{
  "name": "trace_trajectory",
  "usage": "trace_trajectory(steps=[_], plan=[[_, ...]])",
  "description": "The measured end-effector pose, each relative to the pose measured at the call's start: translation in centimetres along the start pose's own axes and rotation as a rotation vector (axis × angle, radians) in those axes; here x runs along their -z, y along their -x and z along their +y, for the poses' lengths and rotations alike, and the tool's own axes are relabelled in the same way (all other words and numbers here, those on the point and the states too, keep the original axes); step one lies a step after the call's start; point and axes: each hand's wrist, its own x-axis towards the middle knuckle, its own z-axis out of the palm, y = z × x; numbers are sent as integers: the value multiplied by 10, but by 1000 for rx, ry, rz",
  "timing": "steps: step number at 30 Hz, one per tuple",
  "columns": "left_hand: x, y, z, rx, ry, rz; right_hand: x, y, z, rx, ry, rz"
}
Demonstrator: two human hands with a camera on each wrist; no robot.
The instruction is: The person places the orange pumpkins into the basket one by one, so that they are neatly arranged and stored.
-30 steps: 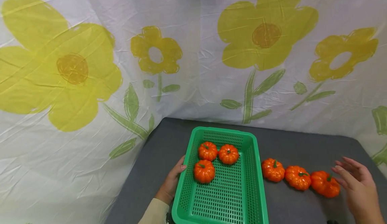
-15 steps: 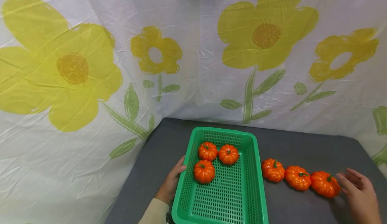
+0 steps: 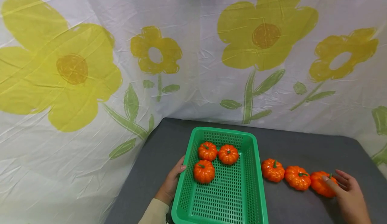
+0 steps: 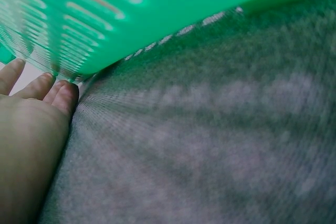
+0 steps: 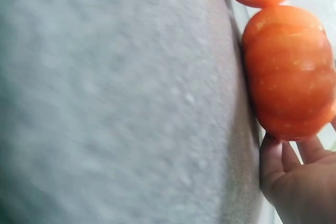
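Note:
A green plastic basket [image 3: 222,197] with slotted walls stands on the dark table; three small orange pumpkins [image 3: 204,171] lie in its far left part. My left hand [image 3: 173,180] is at the basket's left side, and in the left wrist view its extended fingers touch the outer wall. To the right of the basket is a row of three more pumpkins. My right hand [image 3: 350,193] holds the rightmost pumpkin [image 3: 321,184], thumb over its top and fingers at its right side. The right wrist view shows that pumpkin [image 5: 287,72] resting against the fingertips.
The middle pumpkin [image 3: 297,178] and the left pumpkin [image 3: 272,170] of the row lie close together beside the basket. A grey-black cloth covers the table [image 3: 305,143]. White curtains [image 3: 193,83] with yellow flowers hang along its back and left.
My right hand has come down and moved left, from beside the rightmost pumpkin onto it. The left hand, basket and other pumpkins stay where they were.

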Motion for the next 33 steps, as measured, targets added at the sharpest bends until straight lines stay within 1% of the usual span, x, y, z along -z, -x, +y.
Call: trace_trajectory(steps=[8, 15, 19, 27, 30, 33], plan=[[1, 0, -1, 0, -19, 10, -4, 0, 3, 29, 76, -51], [1, 1, 0, 0, -8, 0, -4, -4, 6, 46, 71, -137], [1, 1, -1, 1, -5, 0, -4, -4, 8, 48, 65, -164], [0, 1, -2, 12, -6, 18, -6, -1, 9, 53, 54, -138], [0, 1, -2, 13, -5, 18, -5, 0, 10, 90, 57, -126], [1, 1, -2, 14, -5, 18, -3, 1, 12, 135, 70, -96]])
